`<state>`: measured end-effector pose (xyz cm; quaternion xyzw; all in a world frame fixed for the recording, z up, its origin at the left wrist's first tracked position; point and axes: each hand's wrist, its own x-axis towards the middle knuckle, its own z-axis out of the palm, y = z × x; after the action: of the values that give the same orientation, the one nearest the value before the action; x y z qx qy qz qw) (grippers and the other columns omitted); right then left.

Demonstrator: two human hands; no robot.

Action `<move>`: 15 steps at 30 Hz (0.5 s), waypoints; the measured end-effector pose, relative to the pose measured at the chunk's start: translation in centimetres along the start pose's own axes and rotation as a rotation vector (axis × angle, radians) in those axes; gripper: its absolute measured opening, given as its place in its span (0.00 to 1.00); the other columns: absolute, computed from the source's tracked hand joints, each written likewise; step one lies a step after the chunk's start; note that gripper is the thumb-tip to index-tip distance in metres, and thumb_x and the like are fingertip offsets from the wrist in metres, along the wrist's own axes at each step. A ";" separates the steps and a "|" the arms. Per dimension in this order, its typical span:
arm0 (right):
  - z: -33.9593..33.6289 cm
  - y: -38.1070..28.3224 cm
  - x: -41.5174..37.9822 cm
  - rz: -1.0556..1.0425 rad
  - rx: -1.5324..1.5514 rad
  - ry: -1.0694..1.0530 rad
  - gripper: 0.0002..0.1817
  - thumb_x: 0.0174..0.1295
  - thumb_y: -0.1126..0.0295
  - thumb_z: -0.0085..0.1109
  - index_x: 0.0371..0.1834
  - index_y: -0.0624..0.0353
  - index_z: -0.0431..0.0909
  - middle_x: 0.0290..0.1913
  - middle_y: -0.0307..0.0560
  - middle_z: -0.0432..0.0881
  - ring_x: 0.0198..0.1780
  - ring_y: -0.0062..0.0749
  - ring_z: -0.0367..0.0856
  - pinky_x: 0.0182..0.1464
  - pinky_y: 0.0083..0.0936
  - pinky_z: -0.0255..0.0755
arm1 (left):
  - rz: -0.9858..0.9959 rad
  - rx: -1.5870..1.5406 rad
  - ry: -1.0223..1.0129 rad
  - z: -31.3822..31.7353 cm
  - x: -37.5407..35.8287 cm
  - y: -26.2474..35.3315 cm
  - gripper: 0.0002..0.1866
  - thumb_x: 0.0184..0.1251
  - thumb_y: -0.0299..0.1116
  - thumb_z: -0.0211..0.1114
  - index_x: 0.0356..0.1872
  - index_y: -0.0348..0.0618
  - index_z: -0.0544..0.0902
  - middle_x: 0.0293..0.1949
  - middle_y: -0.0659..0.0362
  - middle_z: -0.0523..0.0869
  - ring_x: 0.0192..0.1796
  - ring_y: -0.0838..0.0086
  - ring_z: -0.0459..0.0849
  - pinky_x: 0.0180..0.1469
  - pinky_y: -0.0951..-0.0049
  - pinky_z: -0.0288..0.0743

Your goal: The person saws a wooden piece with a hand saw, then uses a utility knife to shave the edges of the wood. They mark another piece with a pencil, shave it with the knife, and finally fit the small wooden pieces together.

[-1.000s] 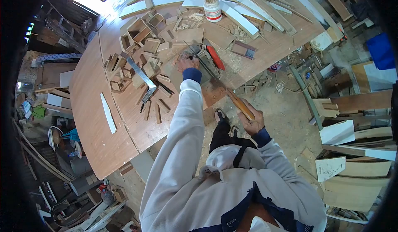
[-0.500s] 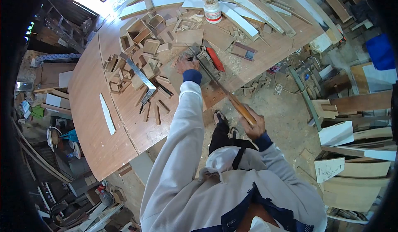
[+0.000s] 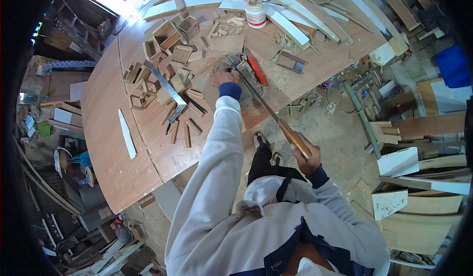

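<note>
My right hand (image 3: pixel 306 154) is wrapped around the wooden handle of a handsaw (image 3: pixel 294 138), out past the table's edge. Its long thin blade runs up and left onto the table, the far end beside my left hand (image 3: pixel 224 75). That hand is bent and pressed down on the work surface at the blade; what its fingers hold is too small and covered to make out. Just right of the blade lies a red elongated object (image 3: pixel 258 71). A thin flat board (image 3: pixel 227 44) rests beyond my left hand.
Left of my forearm, small wooden boxes and frames (image 3: pixel 167 37) cluster with a metal square (image 3: pixel 170 89). A white jar (image 3: pixel 255 17) with sticks stands at the back, near long curved strips. A white sliver (image 3: pixel 127 134) lies on the wooden table (image 3: pixel 106 153). Offcuts litter the floor.
My right hand has drawn the saw back toward my body, down and slightly right. My left hand stays in the same place on the table.
</note>
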<state>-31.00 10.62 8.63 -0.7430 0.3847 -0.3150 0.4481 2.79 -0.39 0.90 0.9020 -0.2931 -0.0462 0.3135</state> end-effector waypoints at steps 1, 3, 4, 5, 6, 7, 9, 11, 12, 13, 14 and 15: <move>-0.1 0.0 -0.4 -0.039 0.005 0.021 0.21 0.56 0.70 0.59 0.53 0.67 0.73 0.43 0.59 0.81 0.38 0.46 0.84 0.39 0.28 0.77 | 0.009 0.011 0.019 0.3 0.1 -0.2 0.14 0.41 0.35 0.63 0.35 0.53 0.84 0.44 0.58 0.83 0.53 0.56 0.74 0.55 0.49 0.66; 0.2 0.2 0.4 -0.098 -0.083 0.013 0.21 0.56 0.71 0.58 0.53 0.67 0.73 0.44 0.59 0.81 0.38 0.45 0.84 0.40 0.28 0.77 | 0.023 -0.006 -0.017 0.2 -0.1 -0.7 0.15 0.41 0.35 0.63 0.36 0.53 0.84 0.45 0.57 0.82 0.54 0.56 0.74 0.55 0.48 0.65; 0.4 0.1 1.3 -0.158 -0.170 0.005 0.21 0.56 0.71 0.58 0.54 0.67 0.72 0.44 0.59 0.81 0.38 0.44 0.84 0.40 0.27 0.77 | 0.038 -0.024 -0.050 0.2 -0.1 -0.9 0.16 0.41 0.35 0.64 0.36 0.53 0.84 0.46 0.56 0.82 0.54 0.56 0.74 0.56 0.48 0.64; 0.8 -0.1 2.3 -0.157 -0.170 0.008 0.21 0.56 0.71 0.58 0.54 0.67 0.72 0.44 0.59 0.81 0.38 0.44 0.84 0.40 0.27 0.77 | 0.040 -0.024 -0.051 0.5 0.0 -1.1 0.16 0.41 0.35 0.64 0.36 0.53 0.84 0.46 0.56 0.82 0.54 0.56 0.74 0.56 0.48 0.64; 1.3 -0.7 3.4 -0.002 -0.054 -0.031 0.22 0.56 0.71 0.58 0.54 0.67 0.72 0.45 0.58 0.81 0.39 0.43 0.84 0.40 0.27 0.77 | 0.104 -0.010 0.021 0.9 -0.1 -1.4 0.15 0.42 0.35 0.65 0.36 0.50 0.83 0.41 0.54 0.83 0.50 0.55 0.76 0.52 0.52 0.68; 1.6 -1.0 3.9 0.154 0.064 -0.070 0.22 0.56 0.72 0.58 0.55 0.66 0.72 0.45 0.58 0.81 0.40 0.41 0.84 0.41 0.27 0.77 | 0.169 0.004 0.093 1.2 -0.1 -1.8 0.14 0.44 0.35 0.66 0.36 0.47 0.83 0.35 0.51 0.84 0.46 0.54 0.78 0.48 0.56 0.72; 1.3 -0.3 2.8 0.110 0.003 -0.061 0.22 0.56 0.71 0.58 0.55 0.65 0.72 0.45 0.57 0.81 0.40 0.41 0.84 0.42 0.27 0.77 | 0.190 0.065 0.092 1.3 0.1 -1.9 0.15 0.45 0.36 0.66 0.37 0.47 0.82 0.39 0.51 0.83 0.49 0.54 0.77 0.49 0.55 0.72; 0.8 0.2 1.2 0.064 -0.063 -0.066 0.22 0.56 0.71 0.58 0.56 0.64 0.72 0.45 0.56 0.81 0.40 0.41 0.84 0.42 0.27 0.76 | 0.196 0.125 0.094 1.0 0.2 -1.4 0.16 0.46 0.37 0.66 0.39 0.48 0.82 0.42 0.51 0.83 0.51 0.54 0.76 0.51 0.53 0.71; 0.4 -0.2 0.4 0.029 -0.018 -0.013 0.22 0.57 0.70 0.57 0.55 0.64 0.72 0.45 0.56 0.81 0.40 0.42 0.84 0.42 0.28 0.76 | 0.115 0.078 0.057 0.9 0.1 -1.1 0.16 0.44 0.36 0.66 0.38 0.49 0.82 0.46 0.52 0.81 0.56 0.54 0.72 0.54 0.49 0.66; 0.3 -0.4 -0.1 -0.003 0.027 0.042 0.22 0.57 0.69 0.57 0.55 0.63 0.72 0.45 0.57 0.81 0.40 0.44 0.84 0.42 0.29 0.76 | 0.035 0.032 0.019 0.8 -0.1 -0.9 0.16 0.42 0.36 0.65 0.37 0.50 0.82 0.49 0.54 0.79 0.60 0.54 0.68 0.57 0.44 0.61; 0.2 -0.4 0.0 -0.006 0.022 0.029 0.21 0.57 0.69 0.57 0.54 0.62 0.73 0.43 0.57 0.81 0.38 0.46 0.84 0.40 0.29 0.76 | 0.033 0.032 0.017 0.5 -0.2 -0.8 0.16 0.42 0.36 0.65 0.37 0.50 0.82 0.49 0.54 0.79 0.60 0.54 0.68 0.57 0.44 0.61; 0.5 -0.6 0.9 -0.007 0.019 0.030 0.21 0.57 0.69 0.57 0.54 0.62 0.73 0.43 0.57 0.81 0.38 0.46 0.84 0.40 0.29 0.76 | 0.024 0.038 -0.017 0.3 -0.2 -0.6 0.17 0.42 0.36 0.65 0.38 0.50 0.81 0.50 0.54 0.78 0.61 0.54 0.68 0.57 0.44 0.62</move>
<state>-29.95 10.26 9.10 -0.7353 0.3859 -0.3310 0.4482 2.83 -0.07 0.24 0.9038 -0.3075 -0.0446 0.2943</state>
